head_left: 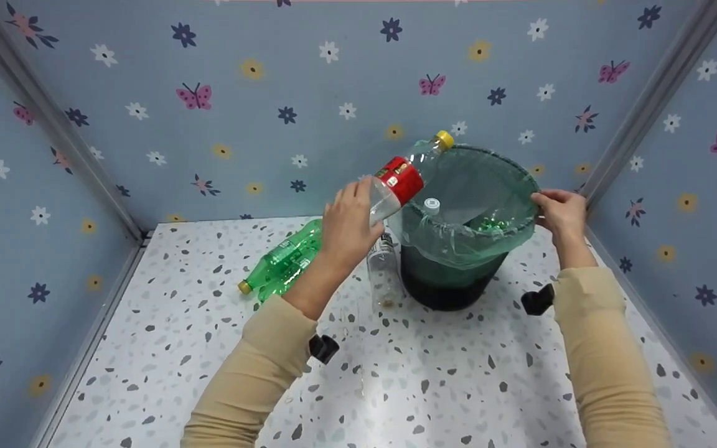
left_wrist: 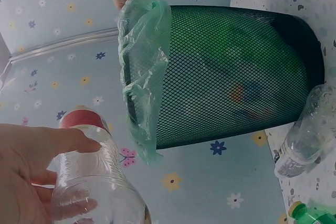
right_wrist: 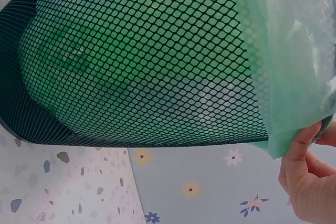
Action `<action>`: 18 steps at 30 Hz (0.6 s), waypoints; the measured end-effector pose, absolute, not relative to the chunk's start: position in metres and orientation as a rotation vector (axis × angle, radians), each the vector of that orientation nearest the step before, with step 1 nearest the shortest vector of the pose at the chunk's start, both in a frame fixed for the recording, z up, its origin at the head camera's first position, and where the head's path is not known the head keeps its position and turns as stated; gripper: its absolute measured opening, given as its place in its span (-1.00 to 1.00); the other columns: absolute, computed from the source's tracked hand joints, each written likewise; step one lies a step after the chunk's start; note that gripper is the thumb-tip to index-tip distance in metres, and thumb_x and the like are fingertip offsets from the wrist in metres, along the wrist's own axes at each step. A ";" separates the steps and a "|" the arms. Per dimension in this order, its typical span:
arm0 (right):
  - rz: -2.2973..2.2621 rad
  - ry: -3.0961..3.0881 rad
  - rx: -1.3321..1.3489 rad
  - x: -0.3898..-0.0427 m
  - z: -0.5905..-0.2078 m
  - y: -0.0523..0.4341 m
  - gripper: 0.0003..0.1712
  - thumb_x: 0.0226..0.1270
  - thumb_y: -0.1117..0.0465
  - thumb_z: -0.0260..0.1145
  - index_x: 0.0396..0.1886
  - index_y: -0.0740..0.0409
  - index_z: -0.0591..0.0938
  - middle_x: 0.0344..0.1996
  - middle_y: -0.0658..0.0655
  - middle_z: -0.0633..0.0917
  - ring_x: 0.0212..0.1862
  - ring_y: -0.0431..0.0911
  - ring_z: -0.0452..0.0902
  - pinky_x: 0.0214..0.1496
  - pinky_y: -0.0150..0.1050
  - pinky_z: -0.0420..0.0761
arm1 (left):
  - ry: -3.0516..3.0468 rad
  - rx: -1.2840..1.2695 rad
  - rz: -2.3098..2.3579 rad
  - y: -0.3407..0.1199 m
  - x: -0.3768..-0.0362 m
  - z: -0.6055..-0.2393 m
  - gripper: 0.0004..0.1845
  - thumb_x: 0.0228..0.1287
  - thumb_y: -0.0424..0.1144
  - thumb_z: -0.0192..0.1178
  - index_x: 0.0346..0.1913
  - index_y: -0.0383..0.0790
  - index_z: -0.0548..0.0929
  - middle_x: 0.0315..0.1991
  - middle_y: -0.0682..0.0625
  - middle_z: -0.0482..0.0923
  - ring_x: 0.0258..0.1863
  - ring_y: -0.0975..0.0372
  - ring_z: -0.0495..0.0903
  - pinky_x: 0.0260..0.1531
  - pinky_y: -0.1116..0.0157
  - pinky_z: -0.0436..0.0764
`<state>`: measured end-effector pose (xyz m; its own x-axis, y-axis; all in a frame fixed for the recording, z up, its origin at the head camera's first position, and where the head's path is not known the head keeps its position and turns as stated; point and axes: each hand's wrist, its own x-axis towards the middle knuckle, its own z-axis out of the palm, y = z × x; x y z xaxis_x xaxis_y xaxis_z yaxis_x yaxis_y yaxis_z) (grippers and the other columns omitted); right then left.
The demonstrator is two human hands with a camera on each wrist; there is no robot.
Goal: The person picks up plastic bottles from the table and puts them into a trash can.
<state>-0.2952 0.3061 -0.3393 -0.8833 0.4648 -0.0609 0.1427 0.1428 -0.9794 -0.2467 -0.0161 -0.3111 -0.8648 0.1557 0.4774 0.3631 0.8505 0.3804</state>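
Observation:
My left hand (head_left: 349,221) grips a clear plastic bottle (head_left: 389,199) by its lower end. The bottle has a red label and a yellow cap; it tilts up to the right, its capped end overlapping the bin's back left rim in the head view. On the right side, my right hand (head_left: 562,210) pinches the rim of a black mesh trash bin (right_wrist: 131,66) where a green bag (right_wrist: 286,40) folds over it. Inside the bin show a white-capped bottle (head_left: 432,206) and some green plastic (head_left: 489,223). My left fingers curl round the held bottle in the left wrist view.
Left of the bin, two green bottles (head_left: 281,255) lie side by side on the speckled white surface (head_left: 427,379). Another clear bottle (head_left: 384,277) lies against the bin's left side. A flower-patterned wall (head_left: 333,87) stands behind, with side panels left and right.

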 end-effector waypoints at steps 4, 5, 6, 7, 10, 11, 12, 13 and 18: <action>1.804 -2.171 -0.601 -0.295 -0.340 0.305 -0.74 0.22 0.24 0.17 -0.12 0.28 0.48 -0.40 0.05 0.46 -0.44 -0.20 0.45 -0.56 -0.51 0.47 | -2.652 -0.388 -0.579 -0.007 -0.254 -0.302 -0.34 -0.07 -0.30 0.30 0.18 -0.30 0.33 0.02 -0.16 0.43 0.01 0.06 0.40 -0.11 0.11 0.41; 1.816 -2.161 -0.598 -0.295 -0.340 0.305 -0.73 0.21 0.24 0.17 -0.12 0.29 0.48 -0.41 0.05 0.46 -0.45 -0.20 0.45 -0.57 -0.51 0.47 | -2.668 -0.387 -0.557 -0.005 -0.255 -0.300 -0.33 -0.06 -0.29 0.29 0.19 -0.29 0.33 0.02 -0.16 0.42 0.01 0.06 0.40 -0.12 0.12 0.41; 1.815 -2.160 -0.594 -0.295 -0.340 0.305 -0.72 0.21 0.24 0.17 -0.11 0.29 0.48 -0.41 0.05 0.46 -0.45 -0.20 0.45 -0.57 -0.51 0.47 | -2.685 -0.387 -0.533 -0.003 -0.257 -0.298 -0.33 -0.06 -0.29 0.29 0.19 -0.28 0.32 0.02 -0.15 0.42 0.01 0.06 0.39 -0.11 0.12 0.40; 1.823 -2.150 -0.589 -0.295 -0.339 0.305 -0.72 0.21 0.25 0.17 -0.11 0.30 0.48 -0.42 0.05 0.46 -0.46 -0.20 0.45 -0.58 -0.51 0.47 | -2.703 -0.385 -0.508 0.000 -0.259 -0.295 -0.33 -0.05 -0.27 0.29 0.20 -0.27 0.31 0.03 -0.15 0.41 0.02 0.06 0.38 -0.11 0.13 0.39; 1.839 -2.135 -0.581 -0.295 -0.339 0.305 -0.75 0.20 0.25 0.17 -0.15 0.29 0.49 -0.43 0.05 0.46 -0.47 -0.20 0.46 -0.59 -0.51 0.46 | -2.743 -0.383 -0.443 0.008 -0.264 -0.289 -0.31 -0.04 -0.25 0.28 0.22 -0.24 0.30 0.04 -0.14 0.40 0.02 0.06 0.37 -0.10 0.14 0.38; 1.846 -2.129 -0.579 -0.295 -0.339 0.305 -0.76 0.20 0.26 0.17 -0.16 0.29 0.49 -0.43 0.06 0.47 -0.48 -0.20 0.46 -0.59 -0.51 0.46 | -2.754 -0.383 -0.420 0.012 -0.265 -0.287 -0.31 -0.03 -0.24 0.28 0.22 -0.24 0.29 0.05 -0.13 0.40 0.03 0.06 0.37 -0.09 0.14 0.37; 1.844 -2.132 -0.580 -0.294 -0.338 0.305 -0.78 0.20 0.26 0.17 -0.18 0.27 0.49 -0.43 0.06 0.47 -0.48 -0.20 0.46 -0.59 -0.51 0.46 | -2.766 -0.381 -0.398 0.015 -0.267 -0.285 -0.31 -0.02 -0.23 0.28 0.23 -0.23 0.29 0.05 -0.13 0.39 0.03 0.06 0.36 -0.07 0.14 0.36; 1.854 -2.126 -0.579 -0.294 -0.338 0.305 -0.80 0.20 0.26 0.17 -0.20 0.27 0.49 -0.44 0.07 0.46 -0.48 -0.20 0.45 -0.60 -0.51 0.46 | -2.777 -0.380 -0.370 0.019 -0.268 -0.283 -0.31 -0.02 -0.23 0.28 0.23 -0.22 0.29 0.05 -0.13 0.39 0.04 0.06 0.36 -0.06 0.14 0.36; 1.868 -2.116 -0.575 -0.294 -0.337 0.305 -0.82 0.19 0.26 0.18 -0.23 0.26 0.50 -0.46 0.05 0.47 -0.52 -0.22 0.45 -0.60 -0.49 0.47 | -2.822 -0.385 -0.232 0.038 -0.276 -0.276 -0.32 0.01 -0.18 0.28 0.23 -0.23 0.29 0.04 -0.11 0.38 0.03 0.08 0.35 -0.03 0.14 0.35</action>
